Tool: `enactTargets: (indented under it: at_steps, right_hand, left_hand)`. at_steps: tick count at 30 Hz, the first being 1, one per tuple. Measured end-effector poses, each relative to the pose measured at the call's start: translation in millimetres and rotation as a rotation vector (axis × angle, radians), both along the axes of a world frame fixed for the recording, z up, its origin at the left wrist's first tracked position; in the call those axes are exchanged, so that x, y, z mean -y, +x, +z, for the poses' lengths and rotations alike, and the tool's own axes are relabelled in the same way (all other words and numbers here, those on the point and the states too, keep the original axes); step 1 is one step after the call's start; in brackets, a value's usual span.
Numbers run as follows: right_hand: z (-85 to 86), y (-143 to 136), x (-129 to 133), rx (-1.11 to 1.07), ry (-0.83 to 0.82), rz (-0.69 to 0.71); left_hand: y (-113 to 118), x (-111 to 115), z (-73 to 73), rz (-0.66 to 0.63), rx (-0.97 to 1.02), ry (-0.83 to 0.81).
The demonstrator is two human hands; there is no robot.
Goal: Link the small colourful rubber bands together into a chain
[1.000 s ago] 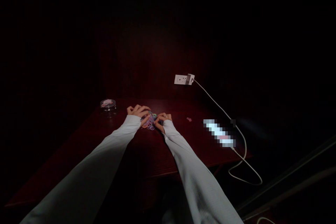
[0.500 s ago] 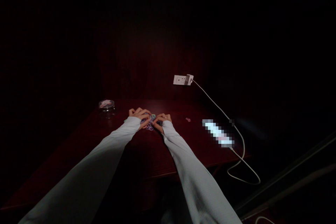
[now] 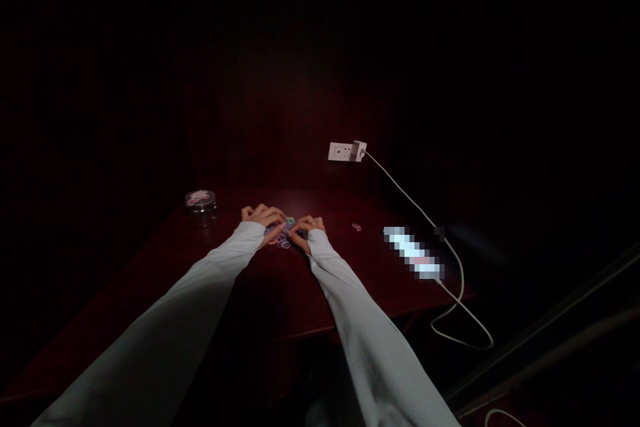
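On the dark red table lies a small heap of thin loops that look like rubber bands (image 3: 284, 241), mostly purple with some green and pink. My left hand (image 3: 261, 218) reaches into the heap from the left, its fingers bent and its thumb and index fingertips closed together among the bands. From the right my right hand (image 3: 309, 225) meets it there, thumb and forefinger pinched at the bands. Exactly which bands each hand grips is too small to make out. A small pink bunch of bands (image 3: 357, 227) lies apart, to the right of my right hand.
A round clear container (image 3: 201, 200) with a patterned top stands at the table's back left. At the right lies a blurred bright device (image 3: 414, 253). Its white cable (image 3: 400, 188) runs to a charger (image 3: 358, 151) in the wall socket (image 3: 339, 151) and hangs past the table edge.
Both hands keep almost the same pose over the heap, with slight finger shifts. A bit more pink shows beneath my left hand. The whole view has moved slightly.
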State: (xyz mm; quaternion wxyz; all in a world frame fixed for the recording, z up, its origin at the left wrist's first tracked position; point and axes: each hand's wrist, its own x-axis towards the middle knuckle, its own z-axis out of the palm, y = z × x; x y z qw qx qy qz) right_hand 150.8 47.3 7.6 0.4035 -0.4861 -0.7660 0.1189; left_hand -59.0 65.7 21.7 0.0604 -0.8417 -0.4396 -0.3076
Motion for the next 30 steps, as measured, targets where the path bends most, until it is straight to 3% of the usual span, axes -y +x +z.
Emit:
enactTargets:
  at_steps: [30]
  right_hand:
    - [4.9, -2.1, 5.1, 0.024, -0.036, -0.017]
  left_hand:
    - [3.0, 1.8, 1.0, -0.094, -0.042, -0.091]
